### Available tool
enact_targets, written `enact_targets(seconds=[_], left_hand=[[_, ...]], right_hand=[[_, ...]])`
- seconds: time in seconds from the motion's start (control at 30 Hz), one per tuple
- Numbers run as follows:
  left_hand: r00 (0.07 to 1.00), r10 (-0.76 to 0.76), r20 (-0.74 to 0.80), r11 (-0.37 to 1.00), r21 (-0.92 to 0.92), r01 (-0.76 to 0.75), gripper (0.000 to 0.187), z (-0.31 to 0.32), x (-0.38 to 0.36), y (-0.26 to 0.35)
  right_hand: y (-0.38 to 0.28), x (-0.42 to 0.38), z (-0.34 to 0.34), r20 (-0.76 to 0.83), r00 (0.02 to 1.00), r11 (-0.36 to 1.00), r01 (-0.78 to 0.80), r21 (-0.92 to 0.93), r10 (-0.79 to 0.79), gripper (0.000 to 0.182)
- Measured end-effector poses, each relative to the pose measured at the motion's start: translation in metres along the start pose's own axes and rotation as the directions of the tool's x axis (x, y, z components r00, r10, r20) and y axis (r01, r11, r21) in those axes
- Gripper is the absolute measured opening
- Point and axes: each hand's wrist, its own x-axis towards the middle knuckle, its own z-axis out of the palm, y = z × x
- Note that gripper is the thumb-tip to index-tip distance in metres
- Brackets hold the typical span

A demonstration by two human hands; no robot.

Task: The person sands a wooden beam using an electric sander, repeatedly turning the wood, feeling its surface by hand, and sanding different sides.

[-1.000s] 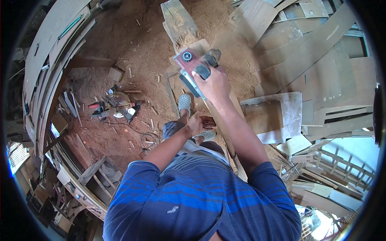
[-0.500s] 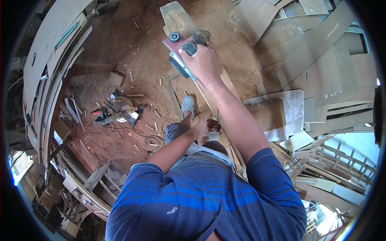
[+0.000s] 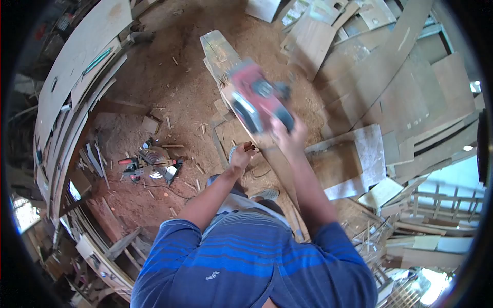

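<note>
My right hand [image 3: 290, 134] is wrapped around the rear handle of a red electric planer [image 3: 257, 92]. Motion blurs the planer, which overlaps the middle of a long wooden plank [image 3: 218, 49] and looks tilted over it. Close to the plank's left edge is my left hand [image 3: 243, 156], its fingers curled together. I cannot tell what those fingers hold. Shavings lie on the plank just beyond the planer.
A miter saw [image 3: 154, 165] sits on the dusty floor at left, among scattered wood offcuts. Bent boards [image 3: 84, 77] are stacked along the left side. Plywood sheets [image 3: 400, 97] lean and lie at right, with a pale panel [image 3: 367, 159] nearer the plank.
The planer has come back along the plank toward me in my right hand and turned. My left hand has moved forward and left, from near my legs to the plank's edge.
</note>
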Motion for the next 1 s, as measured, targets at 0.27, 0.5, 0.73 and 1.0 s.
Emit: enact_targets(seconds=[0.27,0.5,0.73,1.0], left_hand=[[0.997,-0.061,0.036,0.977,0.207,0.052,0.076,0.061,-0.049,-0.001],[0.975,-0.179,0.132,0.967,0.208,0.149,0.049,0.148,-0.127,-0.057],[0.978,-0.187,0.088,0.979,0.105,0.177,0.048,0.147,-0.129,-0.071],[0.966,-0.252,0.055,0.965,-0.066,0.256,0.076,0.120,-0.185,-0.088]], right_hand=[[-0.049,-0.262,-0.232,-0.352,0.900,0.861,-0.380,-0.338,0.258,0.038],[-0.082,-0.447,-0.339,-0.626,0.679,0.408,-0.733,-0.545,0.383,0.048],[-0.068,-0.531,-0.389,-0.653,0.618,0.287,-0.784,-0.551,0.437,0.050],[-0.083,-0.502,-0.411,-0.554,0.559,0.239,-0.804,-0.545,0.617,0.051]])
